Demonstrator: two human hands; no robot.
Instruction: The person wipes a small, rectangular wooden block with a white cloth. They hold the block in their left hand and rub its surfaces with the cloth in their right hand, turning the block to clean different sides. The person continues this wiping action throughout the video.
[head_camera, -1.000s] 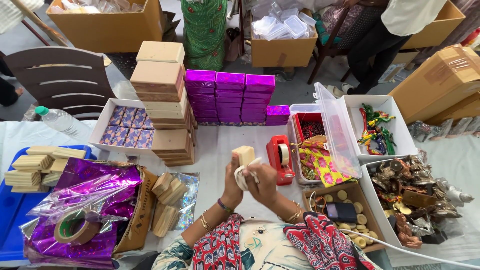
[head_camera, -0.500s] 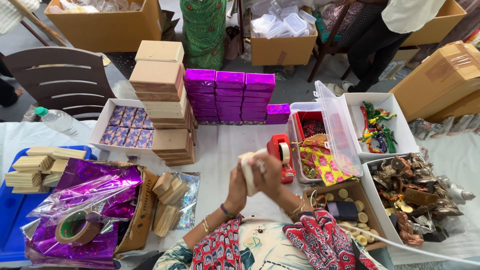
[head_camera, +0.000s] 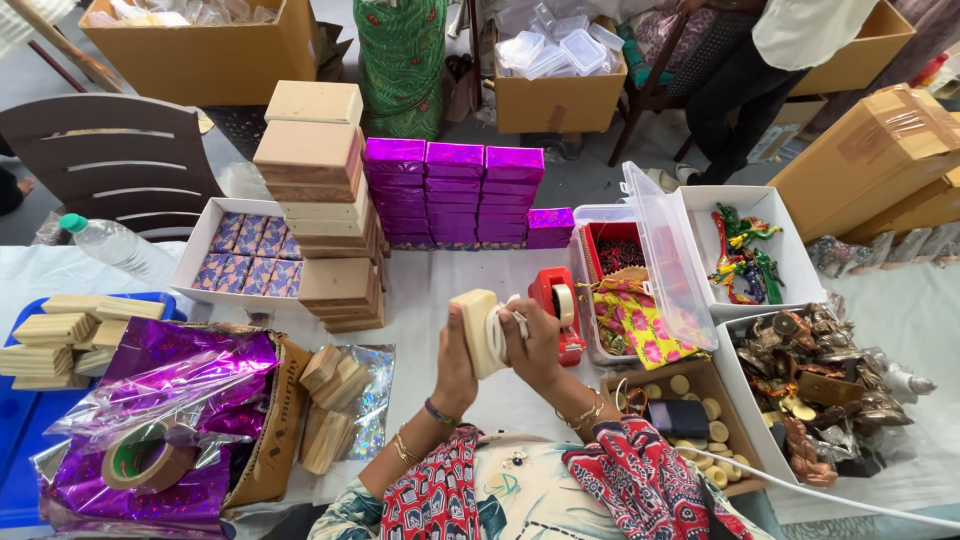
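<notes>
Left hand (head_camera: 455, 362) — raised above the white-covered table (head_camera: 430, 290), fingers closed around the back of a pale wooden block (head_camera: 476, 331), held upright at chest height. Right hand (head_camera: 532, 345) — closed against the block's front face, fingertips pinching a white cord (head_camera: 499, 333) wrapped around the block; bangles at both wrists.

Just right of the hands: red tape dispenser (head_camera: 555, 310), standing on the table. Beyond it: clear plastic bin (head_camera: 650, 265) with lid tipped open, holding yellow-and-pink floral pouches (head_camera: 640, 325). Lower right: brown tray (head_camera: 700, 420) of small pale discs with a dark box among them. Far right: white boxes of mixed trinkets (head_camera: 820, 385) and coloured tassels (head_camera: 742, 255).

Behind the hands: row of stacked shiny purple boxes (head_camera: 455, 190). Left of these: tall stack of plain wooden boxes (head_camera: 320, 200), beside a white tray of patterned packets (head_camera: 250, 260). Lower left: purple foil sheets (head_camera: 160, 400), a roll of brown tape (head_camera: 145, 458) lying on them, loose wooden blocks (head_camera: 330, 405) on clear wrap. Far left: blue tray (head_camera: 25, 440) with more pale blocks, plastic water bottle (head_camera: 105, 240) lying near a dark chair (head_camera: 110, 160).

Top edge: cardboard cartons (head_camera: 560, 90), another person's legs partly in view.
</notes>
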